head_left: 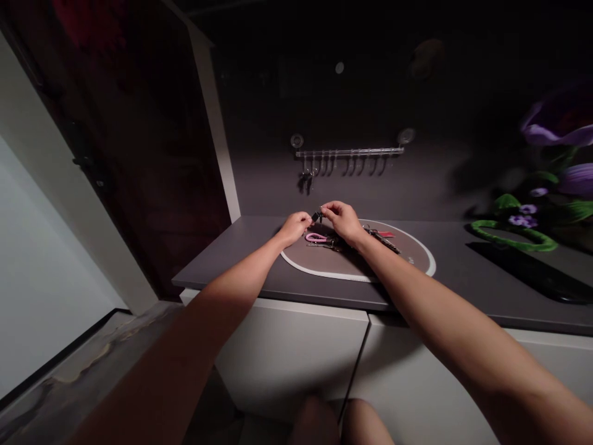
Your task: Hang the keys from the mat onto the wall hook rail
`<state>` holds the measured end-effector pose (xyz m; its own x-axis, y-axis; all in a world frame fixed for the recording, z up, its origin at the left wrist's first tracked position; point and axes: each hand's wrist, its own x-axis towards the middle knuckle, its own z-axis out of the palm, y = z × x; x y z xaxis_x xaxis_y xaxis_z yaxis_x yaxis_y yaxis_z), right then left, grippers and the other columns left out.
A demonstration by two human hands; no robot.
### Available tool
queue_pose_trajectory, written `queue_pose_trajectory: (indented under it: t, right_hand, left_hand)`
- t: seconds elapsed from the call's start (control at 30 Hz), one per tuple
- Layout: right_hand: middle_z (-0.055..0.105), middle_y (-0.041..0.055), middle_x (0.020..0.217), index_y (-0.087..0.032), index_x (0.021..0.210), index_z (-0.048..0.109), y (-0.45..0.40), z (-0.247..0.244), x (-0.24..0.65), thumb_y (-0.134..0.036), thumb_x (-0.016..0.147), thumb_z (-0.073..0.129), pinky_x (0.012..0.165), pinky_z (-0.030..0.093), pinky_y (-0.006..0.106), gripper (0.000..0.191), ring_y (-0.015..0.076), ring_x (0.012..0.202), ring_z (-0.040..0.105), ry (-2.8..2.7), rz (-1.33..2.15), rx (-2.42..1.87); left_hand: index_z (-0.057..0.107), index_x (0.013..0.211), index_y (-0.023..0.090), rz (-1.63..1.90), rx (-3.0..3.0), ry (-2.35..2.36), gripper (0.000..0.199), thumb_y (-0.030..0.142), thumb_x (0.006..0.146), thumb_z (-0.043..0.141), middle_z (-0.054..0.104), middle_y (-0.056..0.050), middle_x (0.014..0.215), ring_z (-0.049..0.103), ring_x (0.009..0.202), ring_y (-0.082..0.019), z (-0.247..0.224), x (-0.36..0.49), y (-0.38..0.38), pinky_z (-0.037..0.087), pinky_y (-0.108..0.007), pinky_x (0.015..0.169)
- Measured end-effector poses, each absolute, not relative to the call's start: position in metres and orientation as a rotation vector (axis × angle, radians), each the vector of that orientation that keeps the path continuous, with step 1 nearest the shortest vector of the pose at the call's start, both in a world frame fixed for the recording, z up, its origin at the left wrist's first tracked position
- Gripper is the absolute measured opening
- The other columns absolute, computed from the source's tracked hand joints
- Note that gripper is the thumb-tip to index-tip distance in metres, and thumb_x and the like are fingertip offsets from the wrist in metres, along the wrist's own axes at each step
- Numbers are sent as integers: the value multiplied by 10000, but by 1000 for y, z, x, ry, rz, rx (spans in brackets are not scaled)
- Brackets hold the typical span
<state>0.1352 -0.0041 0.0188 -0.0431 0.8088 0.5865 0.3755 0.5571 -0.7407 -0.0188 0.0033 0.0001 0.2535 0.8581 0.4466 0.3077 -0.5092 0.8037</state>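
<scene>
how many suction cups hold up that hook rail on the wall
2. One suction cup sits at the left end of the metal hook rail in this view, and the other suction cup sits at its right end.

One left hand and one right hand meet at one small black object above one oval mat, centre frame, bearing one pink loop and one red tag. Upper centre, one metal rail has two suction cups.
</scene>
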Motion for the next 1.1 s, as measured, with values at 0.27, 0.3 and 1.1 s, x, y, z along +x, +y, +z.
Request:
queue_pose_trajectory:
  t: [0.27,0.3,1.1]
  right_hand:
    - [628,41,771,-126,799,613,-4,21,136,-376,704,540,680,415,247,278,116,693,528,-1649,503,-965]
    - [631,43,773,-127,795,615,-4,21,136,-378,702,541,687,417,251,278,119,697,534,-1646,499,-960]
    - [497,-37,507,-121,672,572,34,93,128,-274,604,629,448,336,181,177,49,453,413,-1220,748,-794]
  left_hand:
    - [551,680,149,1226,2277,1170,172,222,762,419,553,3,667,489,662,-115,2,-18,0,382,-233,653]
    - [562,708,149,1229,2296,1209,177,224,771,414,565,-3,685,495,679,-120,3,-18,-2,386,-237,666]
    - [583,732,194,1250,2535,1358,283,268,834,329,621,-46,761,539,728,-156,2,-14,-8,384,-261,674]
